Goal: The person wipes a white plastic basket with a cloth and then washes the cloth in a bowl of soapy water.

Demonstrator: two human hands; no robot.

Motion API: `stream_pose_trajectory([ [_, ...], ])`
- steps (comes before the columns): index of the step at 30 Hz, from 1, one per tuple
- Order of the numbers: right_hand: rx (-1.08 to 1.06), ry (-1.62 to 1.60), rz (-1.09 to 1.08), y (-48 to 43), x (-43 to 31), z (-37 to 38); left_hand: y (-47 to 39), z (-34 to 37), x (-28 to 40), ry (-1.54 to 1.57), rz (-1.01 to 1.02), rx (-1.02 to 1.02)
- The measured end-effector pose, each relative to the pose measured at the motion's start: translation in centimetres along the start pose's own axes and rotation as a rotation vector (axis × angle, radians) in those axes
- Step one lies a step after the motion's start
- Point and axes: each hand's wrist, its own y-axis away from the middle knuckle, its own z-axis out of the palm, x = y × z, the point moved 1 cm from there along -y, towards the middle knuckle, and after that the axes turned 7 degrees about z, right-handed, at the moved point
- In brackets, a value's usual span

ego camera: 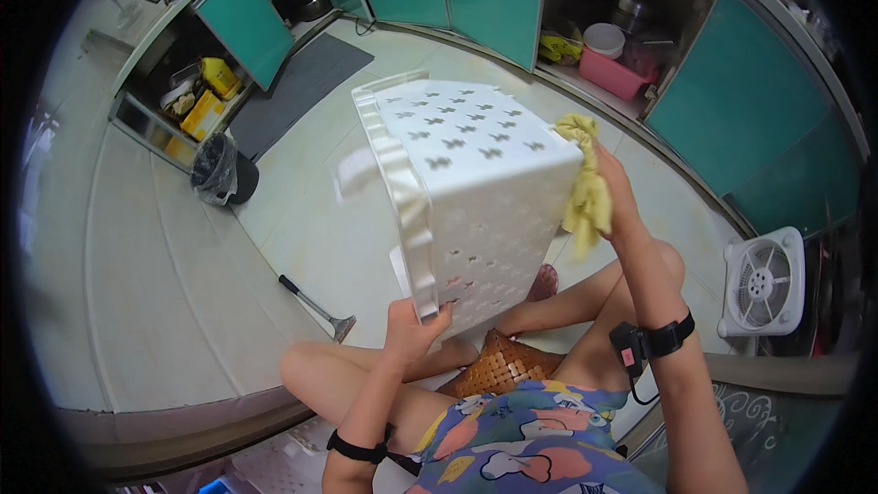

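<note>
A white plastic basket (507, 219) with small flower-shaped holes is held up on its side above my lap, its ribbed rim facing left. My left hand (415, 329) grips the rim at its lower corner. My right hand (614, 185) holds a crumpled yellow cloth (588, 185) against the basket's right edge; the palm and some fingers are hidden from view. A blurred white part shows beyond the rim on the left, too unclear to name.
A scraper (319, 309) lies on the tiled floor at left, near a lined black trash bin (243, 178). A grey mat (302, 86) runs beside open green cabinets. A white box fan (761, 283) stands at right. A woven seat (501, 365) is beneath me.
</note>
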Motion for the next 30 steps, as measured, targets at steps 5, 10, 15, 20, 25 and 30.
stream_pose_trajectory([
  [5, -0.091, -0.182, 0.125, 3.1, 0.2, 0.9, 0.5, -1.9, 0.1, 0.105, -0.029, -0.129],
  [10, -0.047, 0.242, 0.114, 5.1, 3.3, 0.9, -0.4, -1.5, 1.7, 0.799, 0.089, 0.381],
  [15, 0.262, 0.804, -0.398, 7.2, 3.9, 3.2, 1.5, 0.3, 0.2, 0.519, -0.129, 0.441],
  [20, -0.228, 0.904, -0.718, 11.0, 5.2, 7.9, 0.6, 2.7, 1.9, 0.328, 0.004, 0.280],
  [25, 0.115, 1.021, -0.569, 6.3, 5.0, 2.7, 1.8, 2.2, 2.4, 0.097, 0.142, 0.170],
  [30, -0.230, 0.960, -0.629, 9.6, 6.1, 6.3, 2.6, 1.8, 0.5, 0.023, 0.112, 0.090],
])
